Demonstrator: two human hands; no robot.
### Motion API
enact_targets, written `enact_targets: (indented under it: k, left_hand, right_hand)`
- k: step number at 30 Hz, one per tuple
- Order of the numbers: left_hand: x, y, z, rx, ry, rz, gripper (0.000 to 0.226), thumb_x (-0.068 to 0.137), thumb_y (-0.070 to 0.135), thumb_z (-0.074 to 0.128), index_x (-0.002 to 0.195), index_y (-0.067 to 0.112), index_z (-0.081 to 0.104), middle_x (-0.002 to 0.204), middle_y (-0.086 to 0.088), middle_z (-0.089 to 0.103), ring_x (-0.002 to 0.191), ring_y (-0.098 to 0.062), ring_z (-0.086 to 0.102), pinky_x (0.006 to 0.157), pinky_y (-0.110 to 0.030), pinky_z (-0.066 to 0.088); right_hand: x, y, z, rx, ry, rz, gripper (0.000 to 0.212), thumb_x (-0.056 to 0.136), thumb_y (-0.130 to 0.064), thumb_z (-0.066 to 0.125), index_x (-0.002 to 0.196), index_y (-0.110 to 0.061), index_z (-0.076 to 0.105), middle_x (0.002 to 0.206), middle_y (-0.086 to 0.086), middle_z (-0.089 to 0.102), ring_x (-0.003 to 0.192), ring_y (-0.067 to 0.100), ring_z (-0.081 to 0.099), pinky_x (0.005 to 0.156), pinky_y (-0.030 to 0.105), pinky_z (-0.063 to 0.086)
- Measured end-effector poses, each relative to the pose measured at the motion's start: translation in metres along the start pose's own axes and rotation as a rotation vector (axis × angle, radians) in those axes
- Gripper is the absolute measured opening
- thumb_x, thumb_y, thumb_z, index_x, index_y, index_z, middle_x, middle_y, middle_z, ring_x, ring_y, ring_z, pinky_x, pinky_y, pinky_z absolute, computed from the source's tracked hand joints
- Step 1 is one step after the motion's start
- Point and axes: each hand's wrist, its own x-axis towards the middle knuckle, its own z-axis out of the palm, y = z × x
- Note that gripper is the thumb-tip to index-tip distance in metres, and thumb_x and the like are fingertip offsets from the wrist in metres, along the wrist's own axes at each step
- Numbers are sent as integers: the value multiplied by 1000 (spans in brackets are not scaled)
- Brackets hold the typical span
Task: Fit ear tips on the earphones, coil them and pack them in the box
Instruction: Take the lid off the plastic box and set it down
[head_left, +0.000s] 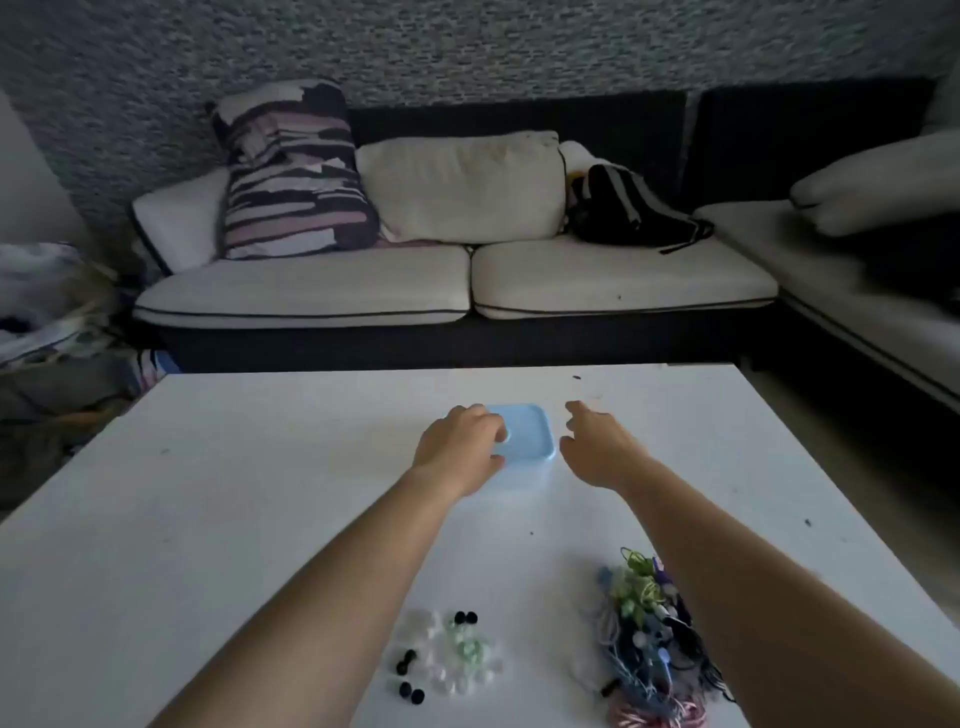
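L hand (460, 447) is curled over the left edge of the lid (527, 431), fingers on top, thumb at the near rim. R hand (597, 441) is wide, fingers loose and spread, just beside the right side of the light-blue box (522, 475); can't tell if it touches. The box sits mid-table w/ the lid on, so I judge the step in hand is opening it, and nothing is packed yet. To do it well I'd bring R in to pin the body low on its right wall, then peel the lid up from one corner w/ L rather than yank straight up. It's a light box and it'd likely skid or hop on the smooth top. I'd park the lid on the far side, away from the small parts. The ear tips (452, 652), black, clear and greenish, lie loose near the front edge. The earphones (649, 639) are a tangled multicolour heap to their right, under the R forearm, so arms should come back slowly. The table (260, 467) is white, flat, a bit scuffed w/ dark specks. Beyond it is a cream sofa (311, 291) w/ a striped cushion (296, 176) and a black bag (628, 208). The room is dim and the wall is speckled grey.
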Motion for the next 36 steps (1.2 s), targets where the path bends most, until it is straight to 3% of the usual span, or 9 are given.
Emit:
enact_targets:
  k: [8,13,18,21,24,27,29,33,36]
  left_hand:
    - [17,-7,50,71,9,-23,26,89,30,67,110,18,56,114,2,53,106,-22,53,70,-37,49]
    - [20,-7,53,137,90,31,11,90,18,64,98,17,57,102,2,59,89,-23,59,60,-33,42]
    - [13,-10,49,-67,52,-24,7,87,15,66,86,21,62,93,12,57,62,-5,50,56,-21,31]
    - [7,-14,45,-168,40,-56,11,80,25,77,82,24,66,89,15,56,71,-9,52,63,-21,34]
    - [4,-19,39,-263,60,-114,20,73,32,83,78,28,64,94,13,65,88,-16,62,76,-28,45]
    - [1,-25,26,-454,199,-213,19,80,29,77,81,29,58,98,9,70,89,-14,66,78,-31,52]
    - [-1,-30,15,-580,348,-275,12,87,24,70,87,24,58,94,7,70,83,-14,66,70,-27,51]
    - [-5,-54,-4,-682,641,-474,6,89,19,67,88,14,64,86,4,66,80,-15,61,69,-20,39]
    - [-8,-77,-2,-745,611,-673,8,87,22,68,89,14,69,87,3,68,82,-17,61,77,-25,44]
  right_hand:
    - [28,16,46,177,-39,59,63,87,-14,52,149,-14,37,142,1,57,125,24,54,99,36,47]
    - [30,20,59,355,30,102,57,85,-11,56,142,-12,48,123,-2,67,110,21,59,79,25,45]
    - [26,25,65,513,-61,168,55,84,-13,55,139,-14,49,101,0,68,87,22,64,73,31,52]
    - [19,30,71,594,-135,169,53,81,-12,60,133,-14,52,95,2,68,87,21,64,90,43,57]
    - [9,30,72,721,-186,217,53,77,-19,63,129,-14,55,99,8,68,88,23,61,82,38,53]
    - [4,24,72,723,-158,271,44,84,-33,61,122,-11,57,114,16,66,99,31,66,80,41,55]
    - [5,21,71,644,-92,318,31,94,-28,51,112,-5,59,105,16,69,90,32,73,77,42,60]
    - [6,10,65,522,53,418,19,83,-5,42,84,2,59,67,18,72,65,33,74,73,46,62]
    - [8,11,55,479,157,438,19,76,-3,38,78,1,57,74,20,71,71,36,72,68,41,59]
